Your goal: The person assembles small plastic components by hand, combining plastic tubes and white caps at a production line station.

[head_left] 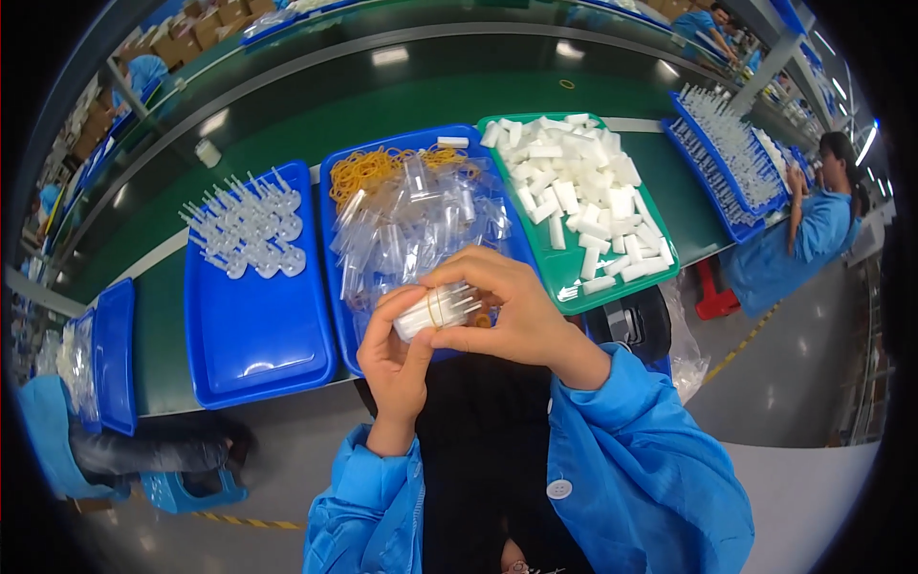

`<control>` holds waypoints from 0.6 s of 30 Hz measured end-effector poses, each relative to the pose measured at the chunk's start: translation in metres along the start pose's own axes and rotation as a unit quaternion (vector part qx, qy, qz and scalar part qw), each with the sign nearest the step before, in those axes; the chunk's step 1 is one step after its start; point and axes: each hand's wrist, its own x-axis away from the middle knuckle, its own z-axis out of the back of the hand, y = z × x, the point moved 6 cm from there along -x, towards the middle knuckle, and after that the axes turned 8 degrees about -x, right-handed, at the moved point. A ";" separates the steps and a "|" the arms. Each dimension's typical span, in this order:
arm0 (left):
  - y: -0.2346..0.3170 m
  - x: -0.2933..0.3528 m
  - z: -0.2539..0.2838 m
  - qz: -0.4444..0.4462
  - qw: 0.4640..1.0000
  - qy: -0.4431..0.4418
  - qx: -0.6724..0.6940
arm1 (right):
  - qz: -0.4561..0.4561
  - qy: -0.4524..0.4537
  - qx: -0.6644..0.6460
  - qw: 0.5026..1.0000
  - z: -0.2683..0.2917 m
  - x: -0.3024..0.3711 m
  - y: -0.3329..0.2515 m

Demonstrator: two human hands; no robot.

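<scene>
Between my two hands is a small bundle (421, 316) of white and clear plastic with thin prongs at its right end and a tan rubber band around its middle. My left hand (394, 368) grips its left end, thumb in front and fingers behind. My right hand (521, 311) curls over the pronged end, its thumb and fingertips at the band. Below and behind the hands lies a blue tray (332, 244) with a heap of clear plastic sleeves (421, 215) and a pile of yellow-orange rubber bands (382, 167).
To the left, a blue tray (253, 344) holds clear pronged plastic pieces (251, 225). A green tray (550, 277) of white foam-like blocks (574, 182) stands to the right. Blue trays of pronged pieces (732, 153) are farther right, near a co-worker (822, 225). A green conveyor belt (440, 86) runs behind.
</scene>
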 end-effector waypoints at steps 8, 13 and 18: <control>-0.009 -0.025 -0.007 0.158 0.941 0.057 0.295 | 0.056 0.133 0.040 0.989 -0.003 -0.036 0.004; -0.002 -0.050 -0.012 0.131 0.943 0.046 0.302 | 0.137 0.158 0.149 0.967 0.002 -0.061 -0.013; -0.001 -0.093 -0.016 0.124 0.929 0.121 0.326 | 0.080 0.188 0.054 0.978 0.007 -0.097 0.011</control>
